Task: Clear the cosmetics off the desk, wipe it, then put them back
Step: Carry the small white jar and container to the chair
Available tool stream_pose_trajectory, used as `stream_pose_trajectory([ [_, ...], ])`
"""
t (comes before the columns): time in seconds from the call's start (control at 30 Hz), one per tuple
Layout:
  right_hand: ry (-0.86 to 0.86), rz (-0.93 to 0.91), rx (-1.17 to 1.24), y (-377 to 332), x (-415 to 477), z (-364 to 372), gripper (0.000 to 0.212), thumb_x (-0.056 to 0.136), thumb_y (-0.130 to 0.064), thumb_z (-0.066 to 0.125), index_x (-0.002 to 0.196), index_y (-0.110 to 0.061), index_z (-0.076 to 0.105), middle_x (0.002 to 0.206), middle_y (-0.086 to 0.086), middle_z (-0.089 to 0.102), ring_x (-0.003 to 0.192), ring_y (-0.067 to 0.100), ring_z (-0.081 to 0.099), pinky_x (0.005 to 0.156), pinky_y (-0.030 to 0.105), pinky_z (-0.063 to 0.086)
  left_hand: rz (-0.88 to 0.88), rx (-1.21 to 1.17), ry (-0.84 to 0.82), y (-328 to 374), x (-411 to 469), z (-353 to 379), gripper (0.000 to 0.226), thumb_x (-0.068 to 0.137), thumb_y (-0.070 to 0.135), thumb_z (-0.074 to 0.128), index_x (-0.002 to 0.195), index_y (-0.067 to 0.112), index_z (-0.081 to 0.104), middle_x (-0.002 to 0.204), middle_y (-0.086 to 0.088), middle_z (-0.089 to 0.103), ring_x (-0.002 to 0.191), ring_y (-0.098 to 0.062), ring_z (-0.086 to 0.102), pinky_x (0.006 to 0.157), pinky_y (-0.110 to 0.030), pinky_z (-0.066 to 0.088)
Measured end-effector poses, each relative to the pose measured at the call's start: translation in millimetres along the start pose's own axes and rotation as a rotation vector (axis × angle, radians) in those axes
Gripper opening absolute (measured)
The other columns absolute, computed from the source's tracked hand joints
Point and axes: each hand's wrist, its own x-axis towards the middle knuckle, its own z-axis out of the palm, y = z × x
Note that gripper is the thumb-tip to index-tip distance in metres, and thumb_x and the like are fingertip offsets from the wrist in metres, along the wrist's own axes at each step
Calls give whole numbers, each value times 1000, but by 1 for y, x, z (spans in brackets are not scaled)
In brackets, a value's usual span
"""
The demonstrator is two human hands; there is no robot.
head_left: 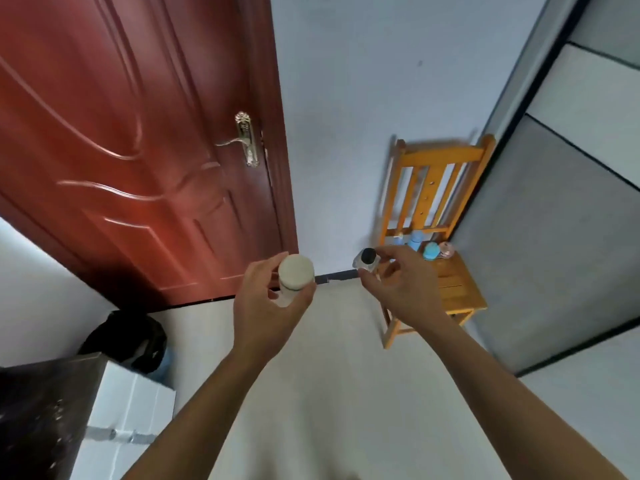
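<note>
My left hand (pixel 266 306) grips a white bottle with a cream cap (pixel 294 273), held upright in mid-air. My right hand (pixel 401 285) pinches a small clear bottle with a black cap (pixel 367 259) between thumb and fingers. Both hands are stretched out above the pale floor, short of a wooden chair (pixel 453 282). On the chair seat stand several cosmetics: two light-blue containers (pixel 431 251), a smaller blue-capped bottle (pixel 414 241) and a copper-coloured jar (pixel 446 250). The dark desk corner (pixel 41 410) shows at lower left.
A red door (pixel 138 150) with a brass handle is shut at the left. A black bag (pixel 135 337) lies by the wall beside a white cabinet side (pixel 128 410). A grey wardrobe (pixel 571 202) fills the right side. Bare floor lies between me and the chair.
</note>
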Motion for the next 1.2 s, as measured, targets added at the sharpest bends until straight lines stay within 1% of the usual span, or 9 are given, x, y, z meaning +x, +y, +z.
stream_pose_trajectory([
  [0.17, 61, 134, -51, 61, 51, -3, 49, 75, -70, 64, 110, -36, 65, 82, -35, 52, 94, -17, 53, 57, 5, 37, 29, 13, -137, -17, 66, 68, 57, 72, 42, 84, 123, 26, 61, 110, 20, 55, 95, 0, 58, 74, -12, 48],
  [0.23, 65, 182, -84, 80, 75, -1, 49, 74, -70, 65, 111, -38, 64, 82, -34, 53, 88, -13, 57, 56, 5, 37, 46, 18, -175, -28, 99, 93, 58, 73, 40, 84, 124, 23, 62, 110, 14, 57, 94, -1, 59, 73, -13, 49],
  [0.33, 67, 273, -123, 104, 119, 0, 48, 75, -67, 70, 113, -37, 65, 84, -31, 54, 77, -6, 59, 57, 6, 38, 46, -29, -222, -44, 151, 129, 57, 73, 35, 85, 124, 25, 61, 110, 19, 55, 93, -8, 63, 69, -20, 52],
  [0.47, 90, 336, -117, 128, 175, -1, 42, 77, -61, 74, 111, -39, 63, 90, -29, 57, 82, -2, 61, 62, 10, 43, 53, -32, -279, -54, 213, 175, 58, 72, 36, 85, 124, 26, 61, 110, 26, 53, 96, -4, 60, 68, -13, 48],
  [0.6, 132, 420, -113, 161, 206, -2, 43, 78, -60, 74, 113, -36, 63, 90, -28, 57, 82, 1, 62, 63, 14, 51, 28, -31, -357, -56, 252, 224, 59, 73, 32, 86, 125, 23, 60, 111, 15, 55, 100, 1, 57, 67, -11, 47],
  [0.7, 110, 474, -133, 195, 213, -6, 45, 77, -57, 75, 114, -31, 66, 85, -28, 56, 77, 0, 61, 58, 10, 44, -13, -36, -403, -59, 260, 263, 59, 73, 32, 86, 125, 24, 59, 110, 18, 54, 101, 0, 56, 68, -10, 48],
  [0.8, 69, 515, -136, 242, 223, -12, 43, 78, -51, 79, 113, -28, 68, 87, -23, 60, 76, 2, 62, 59, 11, 45, -71, -25, -431, -67, 261, 309, 61, 72, 35, 85, 126, 25, 58, 111, 20, 53, 103, -1, 57, 68, -13, 50],
  [1.0, -17, 593, -67, 356, 241, -14, 36, 77, -52, 77, 107, -37, 65, 90, -26, 61, 80, -3, 61, 66, 15, 49, -262, 85, -395, -96, 243, 409, 61, 76, 33, 84, 129, 22, 57, 120, 11, 54, 109, -11, 57, 74, -22, 53],
  [1.2, -207, 631, -84, 465, 238, 21, 44, 79, -68, 64, 114, -42, 58, 103, -29, 59, 87, 0, 61, 74, 23, 53, -451, 264, -341, -143, 202, 502, 62, 81, 44, 78, 135, 25, 54, 132, 2, 57, 115, -12, 55, 91, -40, 56],
])
